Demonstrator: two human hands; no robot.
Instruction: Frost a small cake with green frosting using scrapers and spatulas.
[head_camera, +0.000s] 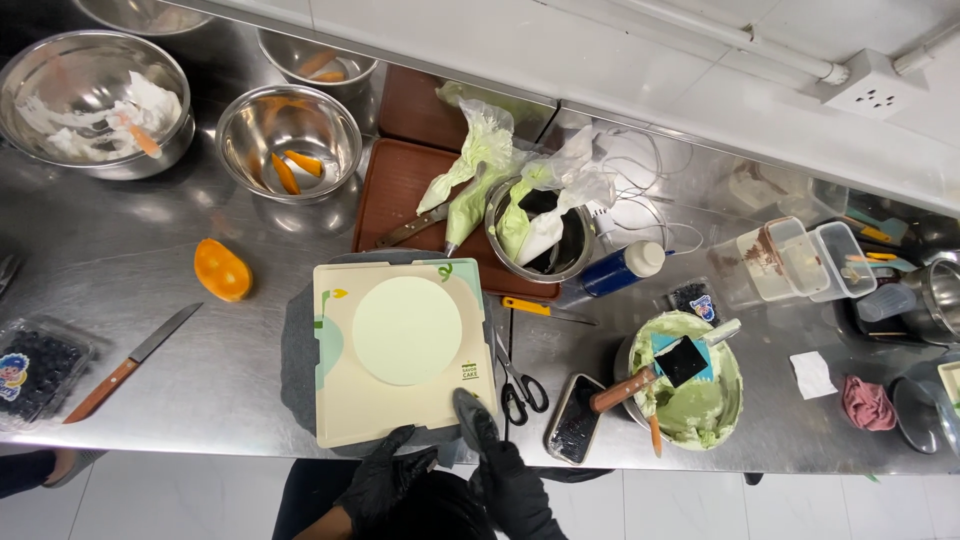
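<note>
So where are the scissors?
In the head view, the scissors lie on the steel counter, just right of the cake board and left of the phone.

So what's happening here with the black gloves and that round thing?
A person in black gloves stands at a steel counter. Both hands are at the near edge of a cream square board with a pale green round disc lying on it. The right hand is raised by the board's corner and the left hand is just below its edge; neither clearly grips anything. Beside the board lie black-handled scissors, a dark phone and a metal bowl of green cream.
</note>
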